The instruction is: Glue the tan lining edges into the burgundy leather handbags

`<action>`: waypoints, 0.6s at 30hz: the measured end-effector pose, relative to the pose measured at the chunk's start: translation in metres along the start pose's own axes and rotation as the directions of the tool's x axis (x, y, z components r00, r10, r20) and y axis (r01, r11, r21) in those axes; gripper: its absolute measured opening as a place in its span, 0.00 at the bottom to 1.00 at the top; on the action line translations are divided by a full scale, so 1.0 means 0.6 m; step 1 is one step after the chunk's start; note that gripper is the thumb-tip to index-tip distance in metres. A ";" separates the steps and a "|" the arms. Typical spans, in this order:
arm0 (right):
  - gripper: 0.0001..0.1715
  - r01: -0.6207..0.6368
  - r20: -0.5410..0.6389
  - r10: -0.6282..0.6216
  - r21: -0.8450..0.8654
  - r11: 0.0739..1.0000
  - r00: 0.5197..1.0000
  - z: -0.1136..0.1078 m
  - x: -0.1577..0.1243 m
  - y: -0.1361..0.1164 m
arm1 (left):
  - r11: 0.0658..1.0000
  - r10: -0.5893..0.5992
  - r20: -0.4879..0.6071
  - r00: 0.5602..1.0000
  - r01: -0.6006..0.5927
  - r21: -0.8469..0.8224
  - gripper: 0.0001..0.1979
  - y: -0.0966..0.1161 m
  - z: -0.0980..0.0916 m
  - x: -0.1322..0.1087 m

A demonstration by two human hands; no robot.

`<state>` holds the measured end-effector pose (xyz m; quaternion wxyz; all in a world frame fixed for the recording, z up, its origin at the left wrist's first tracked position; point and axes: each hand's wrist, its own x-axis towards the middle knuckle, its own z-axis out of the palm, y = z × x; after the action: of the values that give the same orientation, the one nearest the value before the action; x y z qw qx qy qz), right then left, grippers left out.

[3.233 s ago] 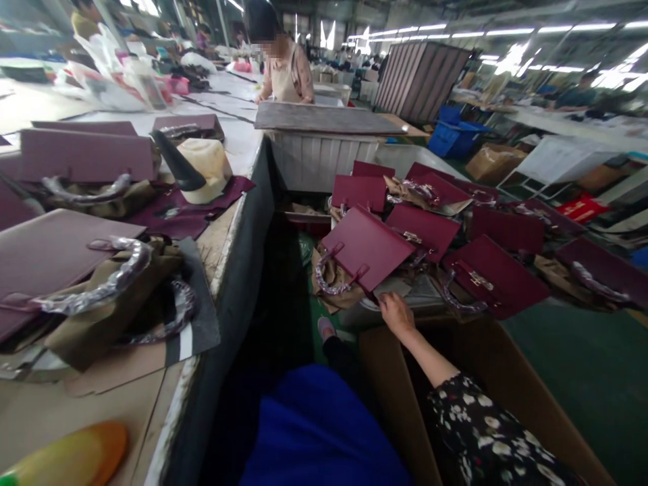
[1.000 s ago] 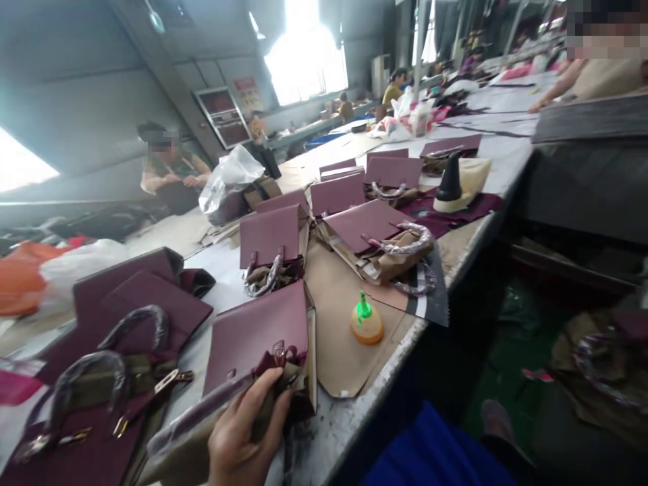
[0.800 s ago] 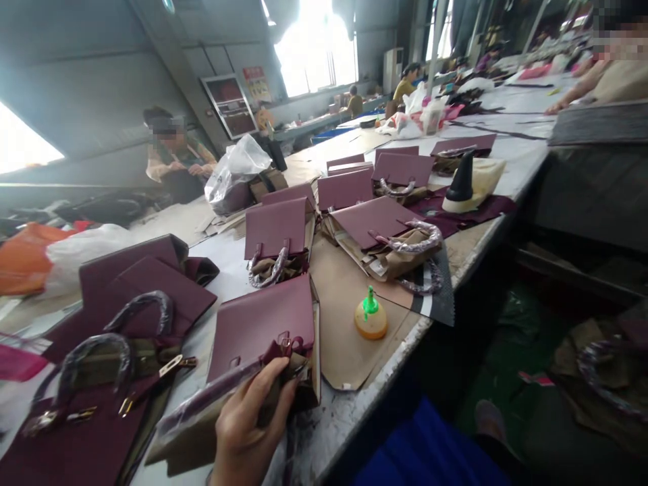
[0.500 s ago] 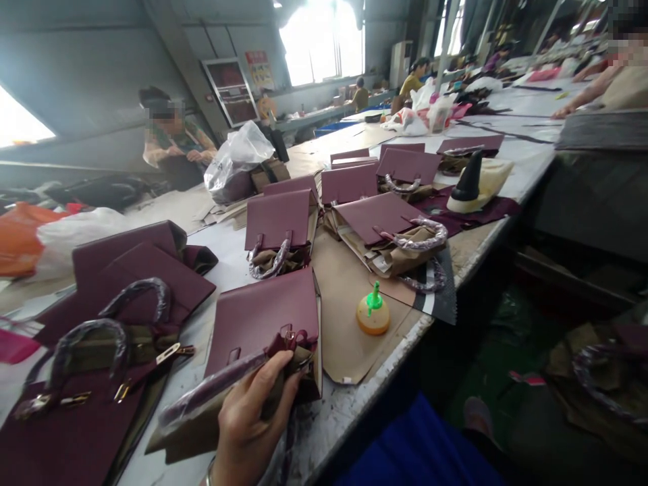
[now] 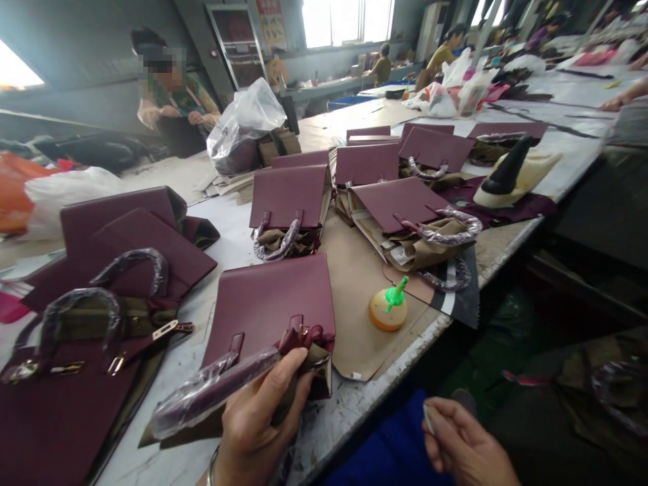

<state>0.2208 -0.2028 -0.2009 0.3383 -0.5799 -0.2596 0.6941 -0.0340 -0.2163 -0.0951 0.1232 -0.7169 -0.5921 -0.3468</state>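
Observation:
A maroon handbag (image 5: pixel 276 290) lies on the table's near edge, its handle (image 5: pixel 202 398) wrapped in clear plastic. My left hand (image 5: pixel 260 418) is closed on the bag's upper corner, thumb and fingers pinching the maroon and olive material beside the handle's end. Below the table edge is my right hand (image 5: pixel 460 439), its fingertips pressed together. Something small and pale shows at those fingertips, too small to name. Beyond the bag stands a round yellowish bottle (image 5: pixel 387 310) with a green nozzle, apart from both hands.
More maroon handbags (image 5: pixel 288 196) lie across the table, with a stack of them (image 5: pixel 121 243) on the left. A black-and-cream cone-shaped object (image 5: pixel 506 175) rests at the far right edge. Brown cardboard (image 5: pixel 354 344) lies under the bottle. A co-worker (image 5: pixel 175 101) is across the table.
My right hand has come into view at the lower right, fingers closed. My left hand keeps its hold on the handbag. The view has shifted slightly.

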 end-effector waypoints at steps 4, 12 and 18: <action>0.24 0.072 0.159 -0.063 -0.051 0.996 0.985 0.095 0.003 -0.037 | 1.000 -0.001 0.007 1.000 0.001 -0.014 0.09 -0.001 -0.002 -0.004; 0.20 0.120 0.290 -0.083 -0.113 0.986 0.954 0.141 0.003 -0.068 | 1.000 -0.005 0.046 0.999 0.006 -0.007 0.13 -0.010 -0.007 -0.018; 0.16 0.367 0.348 -0.263 -0.278 0.888 0.900 0.153 0.016 -0.053 | 1.000 -0.028 0.041 0.999 0.027 0.005 0.14 -0.009 -0.010 -0.018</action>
<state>0.1352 -0.1721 -0.1654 0.2999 -0.4663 -0.5143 0.6543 -0.0417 -0.2266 -0.0993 0.1078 -0.7154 -0.6052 -0.3322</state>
